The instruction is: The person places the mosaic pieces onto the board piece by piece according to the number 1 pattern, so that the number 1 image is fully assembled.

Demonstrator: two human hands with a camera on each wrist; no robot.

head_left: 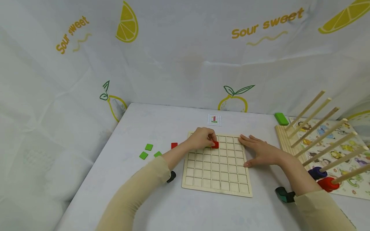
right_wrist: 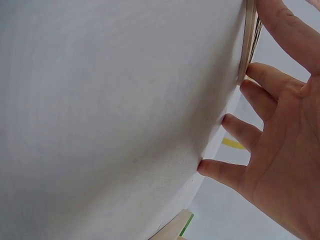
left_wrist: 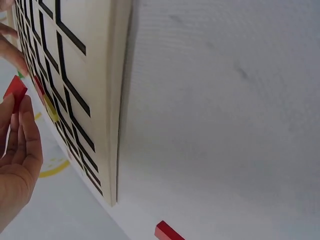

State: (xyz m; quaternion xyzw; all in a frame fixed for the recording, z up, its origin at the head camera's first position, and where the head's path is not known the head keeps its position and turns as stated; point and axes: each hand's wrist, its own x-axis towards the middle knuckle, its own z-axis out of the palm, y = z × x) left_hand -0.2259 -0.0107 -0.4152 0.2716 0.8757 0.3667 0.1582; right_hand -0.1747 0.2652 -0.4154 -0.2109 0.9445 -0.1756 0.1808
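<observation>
Over the back part of a wooden grid board [head_left: 215, 184], my left hand [head_left: 200, 138] pinches a red square tile [left_wrist: 16, 93] between thumb and fingertips. In the left wrist view a yellow tile [left_wrist: 51, 108] and another red tile [left_wrist: 39, 86] lie on the board; a sliver of green shows beyond. From above, the left hand hides most of that area. My right hand [head_left: 259, 150] has its fingers spread at the board's right edge. Its thumb and index finger touch the rim in the head view, while other fingertips [right_wrist: 204, 166] meet the table.
Left of the board lie a red tile [head_left: 174, 145] and several green tiles [head_left: 148, 147]. A small pattern card [head_left: 214, 120] sits behind it. To the right stand a pegged wooden rack [head_left: 284, 136], a green block [head_left: 281, 119] and a picture board [head_left: 336, 154].
</observation>
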